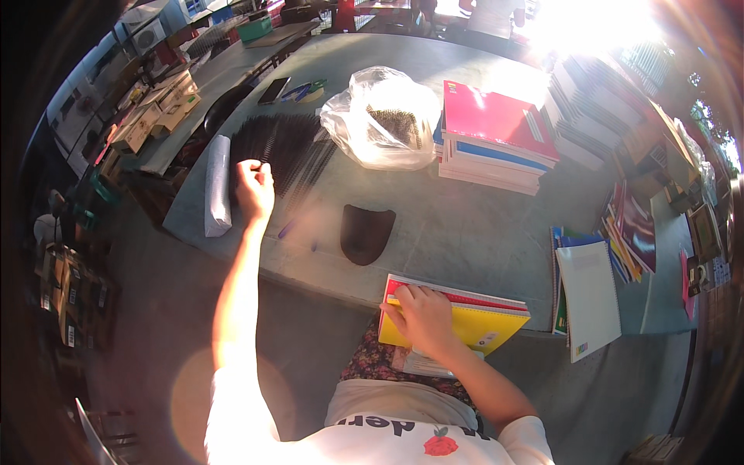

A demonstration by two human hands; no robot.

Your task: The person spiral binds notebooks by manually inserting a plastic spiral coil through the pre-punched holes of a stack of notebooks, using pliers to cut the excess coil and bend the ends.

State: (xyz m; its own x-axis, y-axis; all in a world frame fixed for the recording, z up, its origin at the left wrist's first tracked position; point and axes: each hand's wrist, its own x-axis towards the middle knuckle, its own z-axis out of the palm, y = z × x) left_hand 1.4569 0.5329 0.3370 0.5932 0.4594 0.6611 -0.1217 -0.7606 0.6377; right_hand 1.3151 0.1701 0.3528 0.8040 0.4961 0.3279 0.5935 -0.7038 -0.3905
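At the left of the table, my left hand [254, 190] is closed, its fingertips pinching the end of a black spiral binding coil. It is at the near edge of a wide pile of black coils [298, 151]. My right hand [425, 314] grips the top of a yellow notebook [484, 325], which stands tilted on my lap against the table's front edge. A red-covered notebook [457, 297] leans right behind the yellow one. Between the hands, a dark rounded pad [366, 234] lies on the table.
A clear plastic bag [384, 116] with coils inside stands beyond the pile. Stacked notebooks [496, 128] rise right of it. A wrapped long package [218, 186] lies at the left edge, a phone [274, 91] farther back. Loose notebooks [593, 294] overhang the right front edge.
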